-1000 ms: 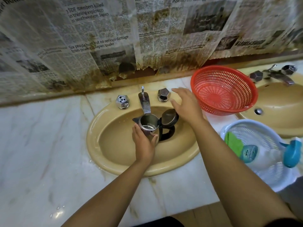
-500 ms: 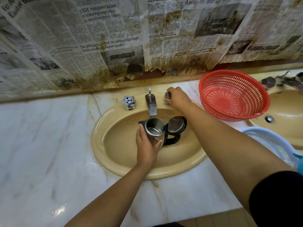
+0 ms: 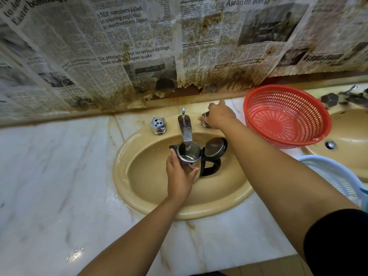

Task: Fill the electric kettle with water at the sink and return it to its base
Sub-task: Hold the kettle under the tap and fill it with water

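A steel electric kettle [image 3: 190, 154] with a black handle stands upright inside the tan sink [image 3: 151, 188], its lid [image 3: 216, 146] flipped open to the right. Its mouth sits directly under the chrome faucet spout [image 3: 185, 129], and a thin stream of water runs into it. My left hand [image 3: 180, 176] grips the kettle's body from the near side. My right hand [image 3: 220, 116] is closed over the right tap knob [image 3: 205, 124], hiding most of it. The left tap knob [image 3: 158, 125] is untouched. The kettle's base is not in view.
A red plastic colander [image 3: 286, 116] sits tilted on the marble counter [image 3: 49, 186] right of the sink, close to my right arm. A white-blue basket [image 3: 334, 174] lies further right, near a second tan sink [image 3: 350, 136]. Stained newspaper [image 3: 139, 46] covers the back wall.
My right hand reached from above the sink rim to the right tap knob and closed on it. Water now runs into the kettle. My left hand kept holding the kettle.
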{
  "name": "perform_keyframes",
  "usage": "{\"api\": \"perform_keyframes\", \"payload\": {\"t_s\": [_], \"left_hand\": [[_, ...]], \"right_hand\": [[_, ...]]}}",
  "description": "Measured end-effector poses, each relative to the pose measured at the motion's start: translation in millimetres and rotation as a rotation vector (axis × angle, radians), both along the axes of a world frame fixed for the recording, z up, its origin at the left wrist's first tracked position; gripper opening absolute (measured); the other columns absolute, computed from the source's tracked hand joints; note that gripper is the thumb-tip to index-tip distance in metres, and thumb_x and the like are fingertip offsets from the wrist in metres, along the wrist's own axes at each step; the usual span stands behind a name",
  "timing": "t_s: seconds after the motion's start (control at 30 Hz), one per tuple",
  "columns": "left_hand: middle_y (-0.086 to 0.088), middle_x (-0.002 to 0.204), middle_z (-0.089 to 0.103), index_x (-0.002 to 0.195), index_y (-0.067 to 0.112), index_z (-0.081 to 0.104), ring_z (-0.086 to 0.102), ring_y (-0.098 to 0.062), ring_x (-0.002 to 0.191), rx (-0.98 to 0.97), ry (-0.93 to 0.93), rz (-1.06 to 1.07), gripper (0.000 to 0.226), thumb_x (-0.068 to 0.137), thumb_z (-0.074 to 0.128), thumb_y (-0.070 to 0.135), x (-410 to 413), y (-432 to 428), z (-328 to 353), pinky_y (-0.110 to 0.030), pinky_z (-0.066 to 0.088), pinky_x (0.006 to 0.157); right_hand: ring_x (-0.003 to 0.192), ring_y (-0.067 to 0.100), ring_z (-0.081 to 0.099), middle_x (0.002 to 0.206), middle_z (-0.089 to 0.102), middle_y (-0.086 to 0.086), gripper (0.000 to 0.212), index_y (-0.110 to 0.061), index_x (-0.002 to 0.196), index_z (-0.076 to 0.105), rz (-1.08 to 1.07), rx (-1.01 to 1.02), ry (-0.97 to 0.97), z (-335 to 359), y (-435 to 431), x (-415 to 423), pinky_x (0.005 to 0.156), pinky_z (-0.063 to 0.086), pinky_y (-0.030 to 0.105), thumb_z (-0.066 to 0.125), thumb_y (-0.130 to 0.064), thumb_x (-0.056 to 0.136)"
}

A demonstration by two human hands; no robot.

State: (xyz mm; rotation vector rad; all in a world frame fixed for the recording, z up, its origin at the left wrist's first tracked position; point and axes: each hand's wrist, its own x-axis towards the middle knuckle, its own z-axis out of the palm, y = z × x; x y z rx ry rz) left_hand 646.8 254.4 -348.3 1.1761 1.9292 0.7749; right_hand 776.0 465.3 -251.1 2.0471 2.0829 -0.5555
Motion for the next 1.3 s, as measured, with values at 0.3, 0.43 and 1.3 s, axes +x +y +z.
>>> {"api": "perform_keyframes", "payload": {"t_s": [0.3,0.43,1.3], "left_hand": [[-0.011,0.174,0.021,0.172,0.017,0.001,0.025,-0.027,0.162,-0.02,-0.044,0.011,0.121,0.089,0.088,0.025,-2.7,3.5,-0.2,-0.041,0.029,0.131],[-0.012,0.174,0.022,0.172,0.016,0.003,0.025,-0.028,0.162,-0.007,-0.028,-0.007,0.121,0.088,0.089,0.025,-2.2,3.0,-1.4,-0.039,0.03,0.131],[-0.012,0.176,0.016,0.172,0.016,0.001,0.021,-0.028,0.164,-0.032,-0.059,0.018,0.12,0.09,0.087,0.026,-3.0,4.1,1.9,-0.037,0.026,0.131]], "right_hand": [[0.133,0.032,0.057,0.148,0.062,0.006,0.053,-0.027,0.147,0.059,0.295,-0.021,0.03,18.8,2.8,9.4,0.103,0.05,0.038,0.065,-0.015,0.095],[0.129,0.038,0.057,0.149,0.047,0.016,0.07,-0.023,0.15,0.049,0.103,-0.059,0.026,5.6,0.2,1.8,0.1,0.05,0.043,0.069,-0.055,0.092],[0.133,0.035,0.055,0.152,0.05,0.007,0.041,-0.029,0.141,0.063,0.356,-0.062,0.061,1.4,5.6,10.8,0.108,0.048,0.045,0.057,-0.025,0.1]]}}
